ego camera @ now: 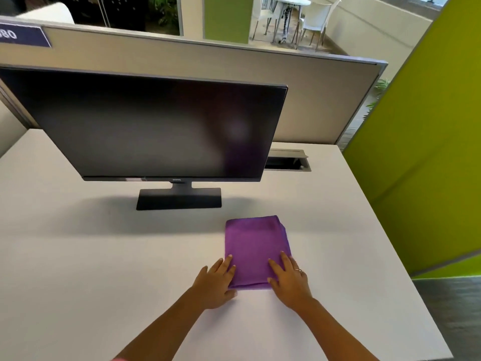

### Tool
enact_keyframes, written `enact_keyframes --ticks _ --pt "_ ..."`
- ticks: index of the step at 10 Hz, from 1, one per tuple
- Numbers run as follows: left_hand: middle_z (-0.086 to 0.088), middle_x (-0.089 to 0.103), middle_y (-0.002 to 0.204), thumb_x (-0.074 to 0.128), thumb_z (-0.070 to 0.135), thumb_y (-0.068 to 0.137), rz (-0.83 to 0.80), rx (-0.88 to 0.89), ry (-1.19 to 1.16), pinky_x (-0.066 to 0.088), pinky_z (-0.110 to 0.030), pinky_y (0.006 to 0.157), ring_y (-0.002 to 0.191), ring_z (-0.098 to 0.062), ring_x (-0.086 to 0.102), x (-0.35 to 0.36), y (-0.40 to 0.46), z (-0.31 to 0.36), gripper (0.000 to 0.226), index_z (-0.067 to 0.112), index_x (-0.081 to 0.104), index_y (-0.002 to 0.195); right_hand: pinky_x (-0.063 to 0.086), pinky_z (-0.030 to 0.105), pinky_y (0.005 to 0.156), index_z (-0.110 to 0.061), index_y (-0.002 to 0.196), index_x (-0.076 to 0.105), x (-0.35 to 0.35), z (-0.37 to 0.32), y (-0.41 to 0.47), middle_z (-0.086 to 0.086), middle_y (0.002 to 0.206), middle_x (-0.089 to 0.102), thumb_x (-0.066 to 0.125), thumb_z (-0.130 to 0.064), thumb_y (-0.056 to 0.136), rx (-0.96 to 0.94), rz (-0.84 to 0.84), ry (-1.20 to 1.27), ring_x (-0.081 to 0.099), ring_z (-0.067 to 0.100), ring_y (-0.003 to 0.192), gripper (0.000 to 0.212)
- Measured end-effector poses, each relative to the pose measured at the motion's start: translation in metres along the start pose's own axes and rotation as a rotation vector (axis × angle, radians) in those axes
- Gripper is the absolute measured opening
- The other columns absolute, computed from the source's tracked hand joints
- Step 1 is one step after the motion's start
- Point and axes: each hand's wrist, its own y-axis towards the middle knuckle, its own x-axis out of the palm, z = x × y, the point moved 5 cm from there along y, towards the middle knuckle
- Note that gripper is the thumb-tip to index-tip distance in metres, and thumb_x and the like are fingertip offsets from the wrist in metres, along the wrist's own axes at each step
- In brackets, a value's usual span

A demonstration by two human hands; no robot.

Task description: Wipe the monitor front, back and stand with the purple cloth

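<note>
1. A folded purple cloth [256,250] lies flat on a white table [78,256], just in front of the monitor [153,123] and a little to the right of its stand [179,198]
2. The left hand [217,281] rests at the cloth's near-left corner, fingers spread flat and thumb at the near edge; its grip is loose, nothing lifted
3. The right hand [289,278] lies palm down on the near-right corner, fingers extended over the fabric, a ring on 1 finger; it too is released, pressing rather than pinching
4. The cloth's long axis runs away from the person toward the monitor, so it lies directly ahead of both hands, which bracket its near end about equally
5. The dark screen faces the camera and sits up and to the left of the cloth, so the left hand looks marginally nearer
6. No wiping appears to have begun
7. The monitor's back is hidden entirely, its left edge is cut off by the frame, and the stand's neck is mostly masked by the lower bezel
</note>
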Motion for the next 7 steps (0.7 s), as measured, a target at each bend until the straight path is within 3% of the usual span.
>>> enact_keyframes --ticks 1,2,3,4,5,6,7 --pt "-0.007 -0.012 0.160 0.030 0.053 0.097 -0.021 -0.007 0.058 0.017 -0.053 0.113 0.146 -0.031 0.002 -0.001 0.003 -0.002 0.071 0.017 0.004 0.152 0.025 0.051 0.110 -0.032 0.149 0.010 0.017 -0.003 0.001 0.005 0.158 -0.003 -0.024 -0.083 0.057 -0.009 -0.074 -0.034 0.006 0.032 0.145 0.111" --pt "-0.003 -0.012 0.160 0.028 0.051 0.098 -0.031 -0.022 0.124 0.013 -0.056 0.113 0.146 -0.032 -0.002 -0.005 0.000 -0.006 0.068 0.019 0.002 0.152 0.024 0.054 0.109 -0.033 0.149 0.001 0.025 -0.009 -0.002 0.005 0.158 -0.010 -0.042 -0.080 0.035 0.021 -0.120 -0.089 0.002 0.033 0.145 0.130" --pt "-0.003 -0.008 0.160 0.023 0.050 0.098 0.017 -0.035 0.134 0.013 -0.054 0.114 0.147 -0.031 0.001 -0.003 -0.007 -0.012 0.066 0.018 0.004 0.152 0.022 0.056 0.110 -0.032 0.149 0.002 0.021 -0.013 -0.002 0.005 0.158 -0.007 -0.045 -0.077 0.031 0.055 -0.128 -0.116 0.003 0.034 0.145 0.135" --pt "-0.005 0.024 0.153 0.005 0.050 0.098 0.107 -0.141 0.006 0.040 -0.049 0.101 0.134 -0.030 0.042 0.003 -0.028 -0.035 0.069 0.012 0.043 0.141 0.028 0.058 0.106 -0.025 0.148 0.023 0.013 -0.023 0.003 0.010 0.157 0.015 -0.045 -0.073 0.047 0.125 -0.083 -0.087 0.020 0.037 0.141 0.130" --pt "-0.009 0.046 0.142 0.004 0.048 0.099 0.138 -0.214 -0.035 0.048 -0.045 0.090 0.121 -0.029 0.056 0.011 -0.050 -0.055 0.073 0.010 0.058 0.128 0.045 0.063 0.089 -0.016 0.137 0.046 0.013 -0.036 0.003 0.015 0.142 0.044 -0.020 -0.066 0.082 0.079 -0.010 -0.090 0.047 0.041 0.126 0.100" --pt "-0.014 0.050 0.140 0.008 0.048 0.099 0.324 -0.324 -0.054 0.040 -0.047 0.096 0.125 -0.033 0.051 0.007 -0.077 -0.094 0.069 0.005 0.051 0.133 0.045 0.058 0.087 -0.013 0.139 0.038 0.012 -0.061 0.005 0.015 0.140 0.048 0.006 -0.057 0.094 0.020 0.066 -0.090 0.048 0.040 0.124 0.070" --pt "-0.016 0.043 0.145 0.010 0.048 0.099 0.488 -0.414 -0.072 0.033 -0.048 0.106 0.130 -0.035 0.044 -0.004 -0.092 -0.120 0.066 0.004 0.040 0.139 0.040 0.055 0.097 -0.011 0.143 0.029 -0.004 -0.085 0.008 0.015 0.146 0.040 0.013 -0.055 0.094 -0.020 0.203 -0.057 0.040 0.039 0.132 0.068"
